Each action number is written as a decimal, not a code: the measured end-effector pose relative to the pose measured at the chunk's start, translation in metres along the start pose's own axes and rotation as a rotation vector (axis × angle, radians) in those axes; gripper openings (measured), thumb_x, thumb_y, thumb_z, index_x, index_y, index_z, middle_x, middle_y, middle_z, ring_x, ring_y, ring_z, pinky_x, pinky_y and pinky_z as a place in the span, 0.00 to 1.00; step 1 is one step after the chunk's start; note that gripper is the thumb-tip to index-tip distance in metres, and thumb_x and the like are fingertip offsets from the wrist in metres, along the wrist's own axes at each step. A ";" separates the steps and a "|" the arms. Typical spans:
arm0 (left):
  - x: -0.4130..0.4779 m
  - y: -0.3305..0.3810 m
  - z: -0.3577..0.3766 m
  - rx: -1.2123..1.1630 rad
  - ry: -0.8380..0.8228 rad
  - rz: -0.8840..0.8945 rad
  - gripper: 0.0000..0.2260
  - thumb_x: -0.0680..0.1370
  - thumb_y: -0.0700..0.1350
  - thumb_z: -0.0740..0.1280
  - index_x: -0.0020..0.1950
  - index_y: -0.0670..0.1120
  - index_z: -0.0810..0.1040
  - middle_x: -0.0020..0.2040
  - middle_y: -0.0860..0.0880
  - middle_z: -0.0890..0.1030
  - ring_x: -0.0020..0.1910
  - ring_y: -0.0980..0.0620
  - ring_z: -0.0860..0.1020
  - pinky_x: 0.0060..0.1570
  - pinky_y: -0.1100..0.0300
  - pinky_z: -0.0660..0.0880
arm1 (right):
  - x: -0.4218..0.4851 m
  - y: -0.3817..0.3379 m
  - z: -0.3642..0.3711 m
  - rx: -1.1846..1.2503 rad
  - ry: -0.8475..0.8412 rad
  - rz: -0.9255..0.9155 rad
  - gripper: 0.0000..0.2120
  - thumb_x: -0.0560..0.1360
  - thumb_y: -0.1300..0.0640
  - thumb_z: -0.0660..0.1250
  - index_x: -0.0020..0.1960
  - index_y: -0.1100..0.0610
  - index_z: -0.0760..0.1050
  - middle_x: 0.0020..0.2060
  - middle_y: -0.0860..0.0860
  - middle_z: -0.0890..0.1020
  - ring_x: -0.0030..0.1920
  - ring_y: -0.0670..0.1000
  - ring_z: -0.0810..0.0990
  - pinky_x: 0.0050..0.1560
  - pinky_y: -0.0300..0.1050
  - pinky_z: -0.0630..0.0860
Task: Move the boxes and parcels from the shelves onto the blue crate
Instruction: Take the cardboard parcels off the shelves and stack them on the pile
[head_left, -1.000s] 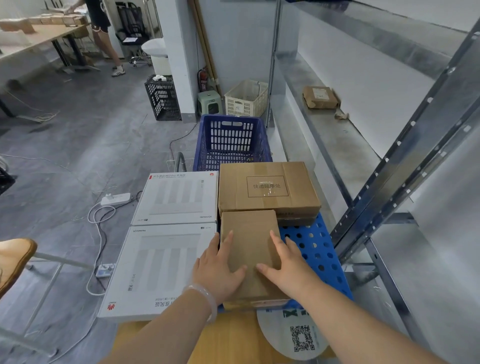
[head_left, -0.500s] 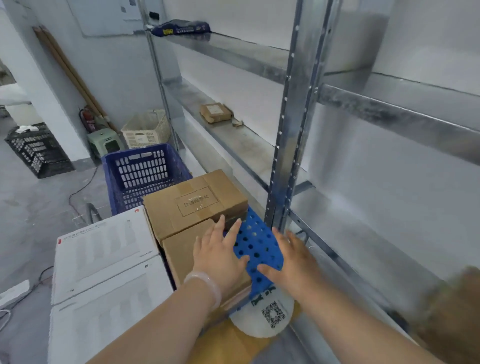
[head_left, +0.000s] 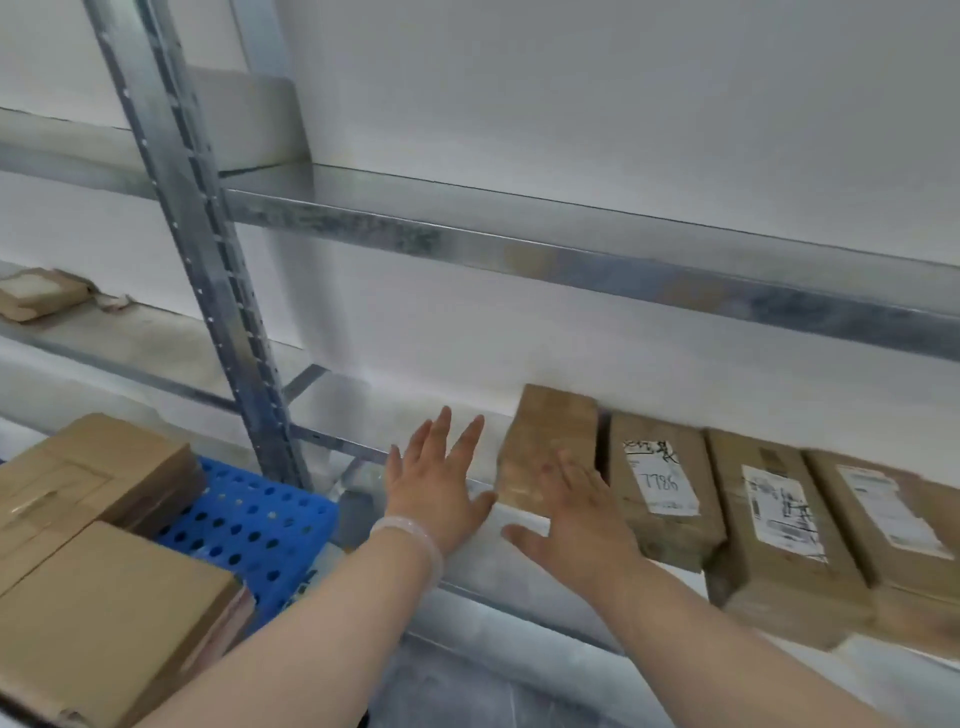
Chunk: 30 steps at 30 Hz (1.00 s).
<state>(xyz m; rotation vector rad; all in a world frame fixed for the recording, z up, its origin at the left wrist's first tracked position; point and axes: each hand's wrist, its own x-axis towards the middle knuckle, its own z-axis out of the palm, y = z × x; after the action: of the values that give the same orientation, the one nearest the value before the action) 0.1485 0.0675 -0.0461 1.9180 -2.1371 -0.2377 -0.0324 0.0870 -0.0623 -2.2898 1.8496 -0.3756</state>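
I read handwritten "7786" on white label (head_left: 658, 486) of second parcel (head_left: 623, 499) from left. Scrawl above digits illegible. Labels on third parcel (head_left: 748, 561) and fourth parcel (head_left: 914, 566) too blurred for me to read.

- Crate (head_left: 249, 525): bright blue, dotted with round holes.
- Parcels (head_left: 670, 493): brown, with white labels.
- Boxes (head_left: 98, 613): plain tan.
- Shelf (head_left: 571, 260): mottled silver-grey.
- Wall (head_left: 571, 104): white.

White wall (head_left: 571, 104), plain and matt, fills the background. Grey floor (head_left: 467, 691) shows at the lower edge. A small crumpled scrap (head_left: 115, 302), blurred, lies left of the perforated steel upright (head_left: 208, 260).
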 end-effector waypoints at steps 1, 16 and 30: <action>0.000 0.022 0.002 -0.003 0.002 0.036 0.36 0.77 0.62 0.60 0.78 0.62 0.41 0.80 0.52 0.41 0.79 0.48 0.44 0.76 0.43 0.44 | -0.013 0.015 -0.009 -0.014 0.034 0.026 0.43 0.70 0.28 0.55 0.79 0.45 0.50 0.79 0.51 0.53 0.79 0.53 0.51 0.76 0.53 0.52; -0.072 0.385 0.079 -0.087 -0.141 0.507 0.36 0.76 0.59 0.62 0.79 0.61 0.46 0.81 0.50 0.45 0.79 0.46 0.45 0.76 0.43 0.44 | -0.265 0.288 -0.141 -0.173 0.246 0.481 0.45 0.69 0.28 0.57 0.79 0.44 0.48 0.78 0.55 0.56 0.78 0.57 0.55 0.75 0.55 0.53; -0.119 0.604 0.139 -0.127 -0.268 0.857 0.34 0.78 0.61 0.60 0.78 0.62 0.44 0.80 0.51 0.40 0.79 0.44 0.43 0.76 0.44 0.42 | -0.412 0.423 -0.206 -0.196 0.251 0.935 0.44 0.74 0.29 0.58 0.78 0.41 0.38 0.79 0.52 0.45 0.79 0.54 0.44 0.77 0.53 0.45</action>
<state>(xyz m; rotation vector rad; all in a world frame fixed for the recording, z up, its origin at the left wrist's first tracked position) -0.4554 0.2484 -0.0126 0.8015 -2.8041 -0.4454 -0.5706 0.4038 -0.0238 -1.2399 2.8978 -0.3361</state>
